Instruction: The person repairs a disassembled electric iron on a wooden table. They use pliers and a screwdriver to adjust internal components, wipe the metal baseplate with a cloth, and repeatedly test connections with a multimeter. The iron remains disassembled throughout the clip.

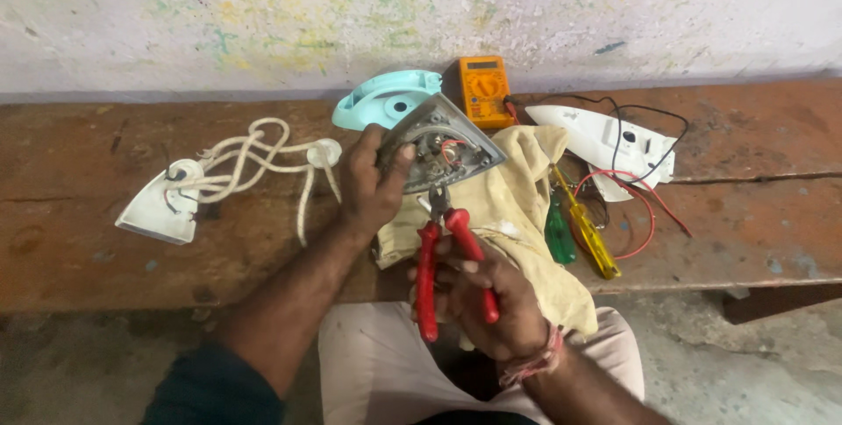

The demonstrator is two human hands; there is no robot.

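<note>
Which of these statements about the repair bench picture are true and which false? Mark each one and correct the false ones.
1. The left hand holds the iron soleplate. True.
2. The right hand holds a hammer. False: it holds red-handled pliers.
3. The orange multimeter lies at the back of the bench. True.
4. The yellow cloth covers the white cord. False: the cord lies bare, to the left.

The left hand [373,181] grips a grey metal iron base [441,144] tilted up on edge over a yellowish cloth [517,214], while the right hand [487,298] holds red-handled pliers [443,254] whose nose reaches the base's lower edge, seemingly touching it. On the wooden bench [754,214] lie an orange multimeter [478,87], a pale blue cover [386,96], a white shell [605,140], two screwdrivers [574,228] and a corded white part [162,206].
</note>
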